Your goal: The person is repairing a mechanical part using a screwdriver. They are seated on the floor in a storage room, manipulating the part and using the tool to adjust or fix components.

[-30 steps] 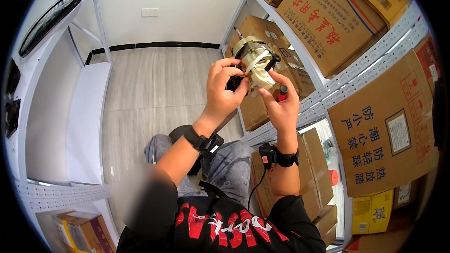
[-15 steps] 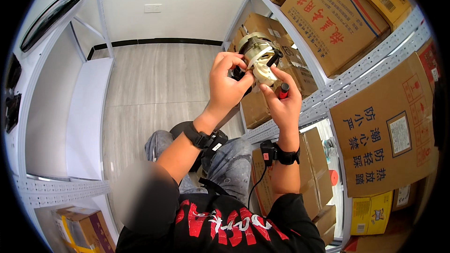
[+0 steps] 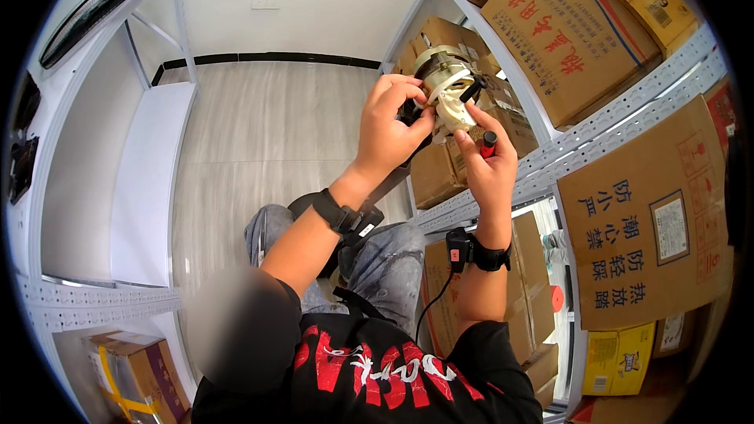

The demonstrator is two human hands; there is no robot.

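Note:
A cream and metal fan motor [image 3: 449, 85] with a black post is held up in front of me, above the right rack's edge. My left hand [image 3: 393, 126] is closed on its left side, with fingers curled near the dark underside; what the fingertips touch is partly hidden. My right hand [image 3: 488, 165] grips the cream housing's lower right with thumb and forefinger, and a red screwdriver with a black end cap [image 3: 487, 146] sits within the same hand's fingers. A black strapped device is on each wrist.
Metal racks line both sides. The left one [image 3: 149, 188] carries a black mesh fan guard [image 3: 98, 12], dark parts and a taped box [image 3: 133, 377]. The right one holds cardboard boxes [image 3: 573, 31], a large one [image 3: 636, 220] nearest me. A white wall socket [image 3: 265, 2] faces me.
Both hands and the motor have shifted up and to the right in the picture, still gripping. The whole view has shifted slightly too.

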